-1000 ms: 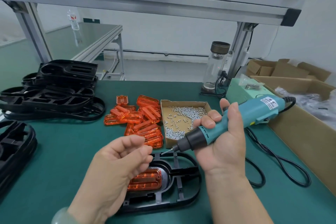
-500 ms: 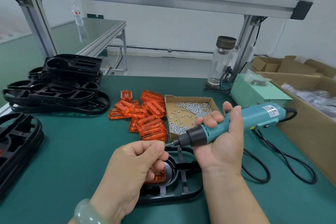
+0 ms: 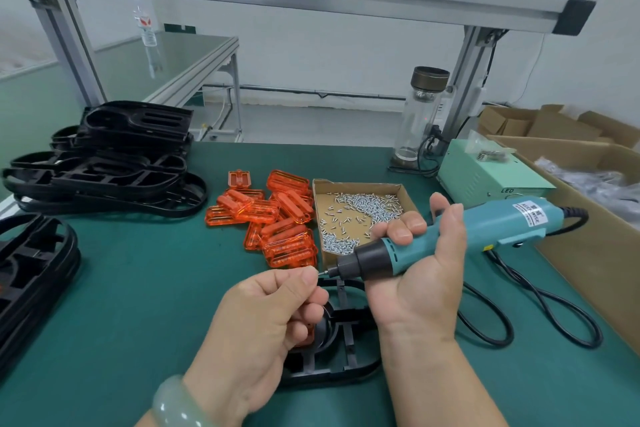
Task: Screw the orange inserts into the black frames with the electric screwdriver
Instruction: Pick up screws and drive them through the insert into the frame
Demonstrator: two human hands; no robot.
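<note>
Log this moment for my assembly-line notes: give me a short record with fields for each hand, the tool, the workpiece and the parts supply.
Left hand: pinches what seems a screw at the bit tip
Right hand: holds the electric screwdriver raised, bit toward the left hand
Workpiece: black frame on the table under both hands; orange insert mostly hidden
Supply: loose orange inserts, screw box, stacked frames

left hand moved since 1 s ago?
Yes. Left hand shifted right across the black frame, fingertips now at the screwdriver tip.
</note>
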